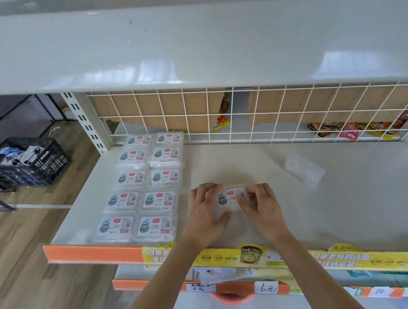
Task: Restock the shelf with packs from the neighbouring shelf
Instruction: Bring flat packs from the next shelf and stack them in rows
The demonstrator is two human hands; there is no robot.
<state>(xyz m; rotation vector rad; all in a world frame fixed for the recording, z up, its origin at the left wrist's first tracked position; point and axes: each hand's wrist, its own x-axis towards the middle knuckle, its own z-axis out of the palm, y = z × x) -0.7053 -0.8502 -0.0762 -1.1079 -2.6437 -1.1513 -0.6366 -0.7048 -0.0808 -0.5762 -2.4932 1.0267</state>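
Observation:
A clear plastic pack with a white label [229, 198] lies flat on the grey shelf [339, 203], just right of two columns of the same packs [146, 184]. My left hand [204, 211] grips its left end, thumb under the near edge. My right hand [259, 205] pinches its right end with curled fingers. Both forearms reach in over the shelf's orange and yellow front strip [207, 253].
A loose clear wrapper [304, 168] lies on the shelf to the right. A white wire grid [256, 114] backs the shelf, with snack bags [350, 129] behind it. A black crate [25, 161] stands on the wooden floor at left. Lower shelves carry price tags [267, 287].

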